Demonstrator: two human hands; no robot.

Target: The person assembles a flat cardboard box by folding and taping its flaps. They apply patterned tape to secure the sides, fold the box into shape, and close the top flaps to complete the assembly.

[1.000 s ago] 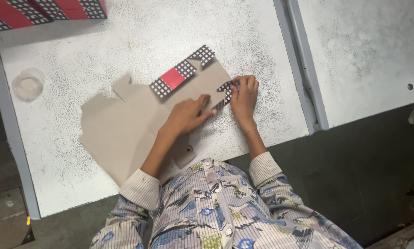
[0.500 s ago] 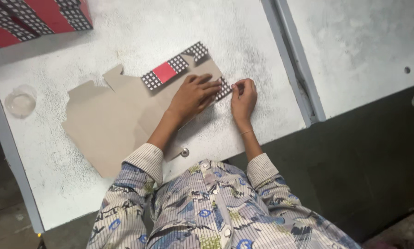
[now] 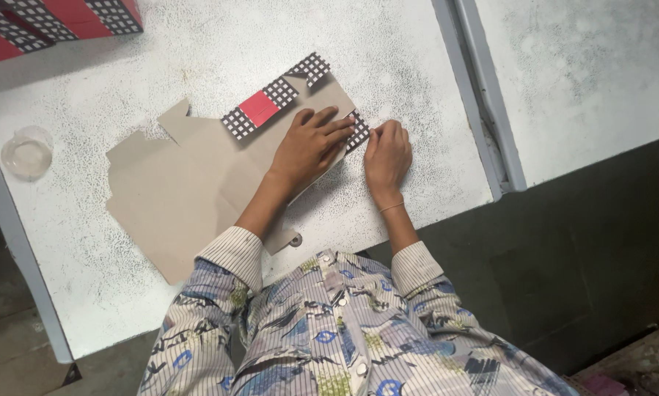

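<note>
left hand (image 3: 309, 144) fingers spread flat on cardboard blank (image 3: 190, 191); right hand (image 3: 386, 152) seemingly pinches its checkered flap (image 3: 359, 130).

soft, even daylight on the white table (image 3: 197, 44); faint shadows under the hands; lower right of the frame dim; sharp focus, slight edge distortion.

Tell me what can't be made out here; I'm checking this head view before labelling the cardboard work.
- Flat brown cardboard blank: its near corner lies under the left sleeve, and the left hand covers the fold.
- Checkered flap: mostly hidden between the left hand and the right hand.
- Red and checkered box: cut off by the top edge.
- Clear round container: contents too small to tell.
- Small round thing by the cardboard: too small to identify.
</note>
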